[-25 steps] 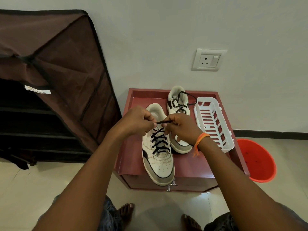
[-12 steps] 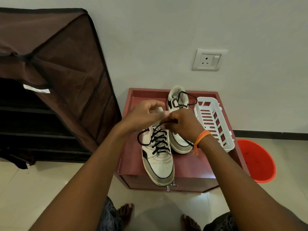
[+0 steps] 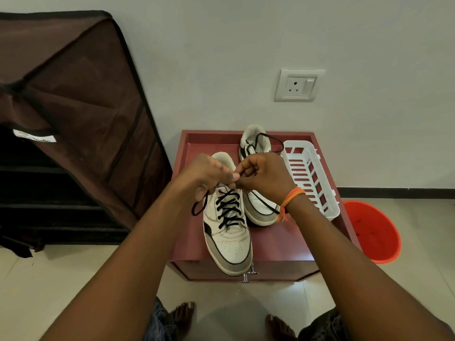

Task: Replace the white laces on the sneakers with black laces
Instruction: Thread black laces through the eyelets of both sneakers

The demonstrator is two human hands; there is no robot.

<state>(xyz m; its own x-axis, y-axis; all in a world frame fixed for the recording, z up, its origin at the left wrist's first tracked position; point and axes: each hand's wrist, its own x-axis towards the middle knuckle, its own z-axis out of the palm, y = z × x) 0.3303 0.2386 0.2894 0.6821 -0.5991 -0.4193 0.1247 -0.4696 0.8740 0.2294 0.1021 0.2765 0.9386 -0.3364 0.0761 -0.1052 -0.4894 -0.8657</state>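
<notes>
In front of me is a small red cabinet (image 3: 275,244) standing on the pale tiled floor (image 3: 49,279). On its top lie my two white sneakers: the near sneaker (image 3: 227,242) with its toe over the front edge, and the far sneaker (image 3: 256,143) just behind it. A white plastic basket (image 3: 310,173) lies beside them on the right.

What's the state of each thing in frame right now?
Near white-and-grey sneaker: laced with black lace, ends not yet tied.
Black lace: criss-crossed through eyelets, both ends pinched above tongue, loop hanging left.
Far white-and-grey sneaker: black lace in, ends loose.
Left hand: pinches lace.
Right hand: pinches lace.
White slotted plastic basket: empty.
Orange plastic bucket: upright, open.
Brown fabric shoe rack: cover flap lifted.
</notes>
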